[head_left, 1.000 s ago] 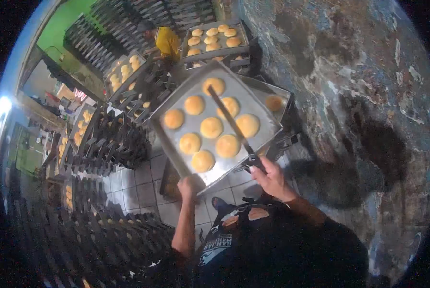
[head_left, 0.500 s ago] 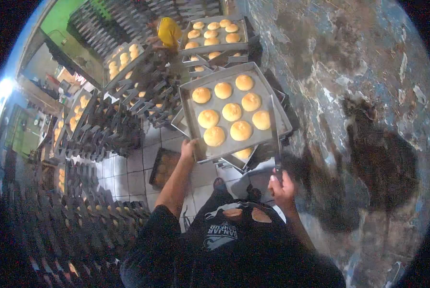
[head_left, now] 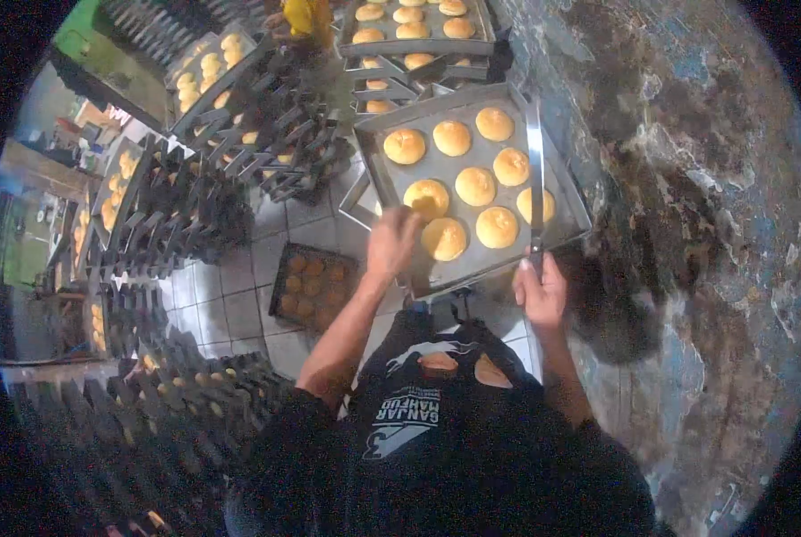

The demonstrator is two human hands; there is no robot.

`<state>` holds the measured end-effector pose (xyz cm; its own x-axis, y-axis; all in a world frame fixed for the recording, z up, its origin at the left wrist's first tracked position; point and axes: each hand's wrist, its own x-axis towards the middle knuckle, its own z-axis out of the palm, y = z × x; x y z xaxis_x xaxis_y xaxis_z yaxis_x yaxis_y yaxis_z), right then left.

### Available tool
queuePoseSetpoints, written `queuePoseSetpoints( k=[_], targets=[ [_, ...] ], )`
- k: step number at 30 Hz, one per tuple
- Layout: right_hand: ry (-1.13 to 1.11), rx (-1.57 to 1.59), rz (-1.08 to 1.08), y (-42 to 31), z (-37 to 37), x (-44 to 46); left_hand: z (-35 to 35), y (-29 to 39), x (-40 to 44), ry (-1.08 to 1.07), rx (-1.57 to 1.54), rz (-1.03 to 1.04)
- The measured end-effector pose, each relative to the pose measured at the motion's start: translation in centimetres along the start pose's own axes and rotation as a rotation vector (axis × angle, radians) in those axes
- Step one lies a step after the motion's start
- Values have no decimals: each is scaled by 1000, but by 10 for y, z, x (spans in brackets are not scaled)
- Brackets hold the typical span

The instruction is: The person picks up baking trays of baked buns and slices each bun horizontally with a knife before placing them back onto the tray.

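Note:
A metal baking tray with several round golden buns lies in front of me on top of other trays. My right hand is closed round the dark handle of a long-bladed knife. Its shiny blade points away from me over the tray's right side and partly covers one bun. Over the tray's near left part is my left hand, its fingertips at a left-hand bun, which lies partly in shadow. Those fingers are blurred, and whether they touch the bun I cannot tell.
Behind this tray stands another stack topped by a tray of buns. On the floor to the left sits a dark tray with darker round pieces. Tall crisscrossed tray stacks fill the left. A peeling wall borders the right. Someone in yellow is at the back.
My left hand has let go of the tray's left edge and moved in over the buns. The knife has been raised, its blade turned more broadly to view. My view has shifted.

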<state>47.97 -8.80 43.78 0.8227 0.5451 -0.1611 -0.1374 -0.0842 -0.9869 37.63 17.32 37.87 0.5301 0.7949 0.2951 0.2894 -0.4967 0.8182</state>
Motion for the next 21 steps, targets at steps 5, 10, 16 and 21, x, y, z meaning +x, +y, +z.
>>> queuePoseSetpoints(
  k=[5,10,16,21],
  targets=[
    [-2,42,18,2,12,-12,37,6,10,-680,611,-33],
    [-14,64,38,8,-12,-8,54,3,-1,-575,296,-309],
    [-199,112,37,5,-54,-4,83,18,-38,-225,283,-158],
    [-352,81,39,-1,-77,6,111,31,-57,-198,-223,-239]
  ],
)
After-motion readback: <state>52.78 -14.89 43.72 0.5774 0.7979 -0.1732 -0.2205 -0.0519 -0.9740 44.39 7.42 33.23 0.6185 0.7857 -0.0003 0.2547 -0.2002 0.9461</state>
